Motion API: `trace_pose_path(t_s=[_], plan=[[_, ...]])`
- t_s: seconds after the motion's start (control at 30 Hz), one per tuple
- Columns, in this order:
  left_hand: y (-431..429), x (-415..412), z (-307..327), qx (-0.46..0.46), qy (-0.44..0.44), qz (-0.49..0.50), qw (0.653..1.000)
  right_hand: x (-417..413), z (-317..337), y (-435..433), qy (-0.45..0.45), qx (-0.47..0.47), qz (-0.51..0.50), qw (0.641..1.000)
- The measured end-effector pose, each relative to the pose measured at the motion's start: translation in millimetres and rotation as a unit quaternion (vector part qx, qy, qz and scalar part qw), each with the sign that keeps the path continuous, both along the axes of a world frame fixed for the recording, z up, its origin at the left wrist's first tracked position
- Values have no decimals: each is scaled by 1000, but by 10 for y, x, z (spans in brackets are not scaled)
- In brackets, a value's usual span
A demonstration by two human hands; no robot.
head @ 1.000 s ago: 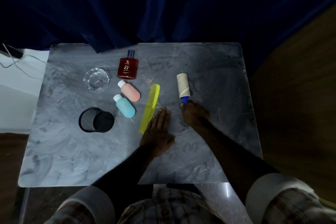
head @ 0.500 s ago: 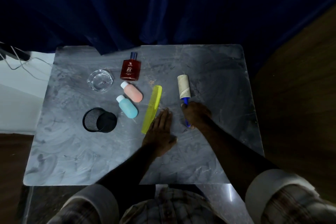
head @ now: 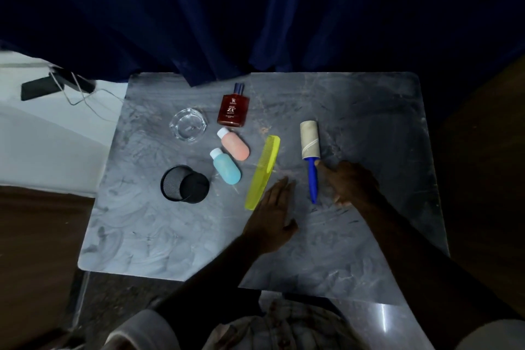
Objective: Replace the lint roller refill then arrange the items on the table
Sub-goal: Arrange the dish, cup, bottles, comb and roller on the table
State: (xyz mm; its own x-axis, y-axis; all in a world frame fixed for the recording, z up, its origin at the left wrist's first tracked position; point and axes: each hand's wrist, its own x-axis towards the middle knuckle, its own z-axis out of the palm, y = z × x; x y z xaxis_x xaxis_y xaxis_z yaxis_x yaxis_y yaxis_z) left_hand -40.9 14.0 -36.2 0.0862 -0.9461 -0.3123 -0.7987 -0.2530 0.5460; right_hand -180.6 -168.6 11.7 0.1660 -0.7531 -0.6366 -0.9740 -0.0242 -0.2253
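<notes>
Hands first: the right hand lies open on the table, fingers spread, just to the right of the lint roller, gripping nothing. A second ago it covered the blue handle; now it has slid off to the side and the whole handle shows, lying flat and free. The left hand rests flat and open, palm down, its fingertips near the lower end of the yellow comb — it has not moved in that time.

The lint roller lies with its handle toward the person and its roll away from them. The roll looks like bare brown cardboard, so I judge it a spent core that has to come off. No fresh refill shows anywhere on the table, so where the new one comes from I cannot tell.

Letting go of the handle suggests the swap has not begun — the roller has only been set straight, or the grip is being changed.

Further left lie a pink bottle and a blue bottle, side by side and tilted alike. Beyond them stands a red perfume bottle, with a clear glass dish beside it. A black mesh cup lies on its side near the left edge. All of these look untouched, so the arranging is still to do.
</notes>
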Motion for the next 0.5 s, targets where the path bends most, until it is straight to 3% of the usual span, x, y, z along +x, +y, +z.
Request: trace_pose_path(t_s=[0.17, 0.33, 0.5], plan=[[44, -11, 77, -26, 43, 19, 999, 111, 32, 23, -29, 30, -14, 999], [41, 70, 215, -50, 98, 50, 993, 218, 128, 32, 36, -21, 42, 998], [43, 414, 518, -91, 162, 77, 980, 410, 231, 111, 64, -28, 16, 997]])
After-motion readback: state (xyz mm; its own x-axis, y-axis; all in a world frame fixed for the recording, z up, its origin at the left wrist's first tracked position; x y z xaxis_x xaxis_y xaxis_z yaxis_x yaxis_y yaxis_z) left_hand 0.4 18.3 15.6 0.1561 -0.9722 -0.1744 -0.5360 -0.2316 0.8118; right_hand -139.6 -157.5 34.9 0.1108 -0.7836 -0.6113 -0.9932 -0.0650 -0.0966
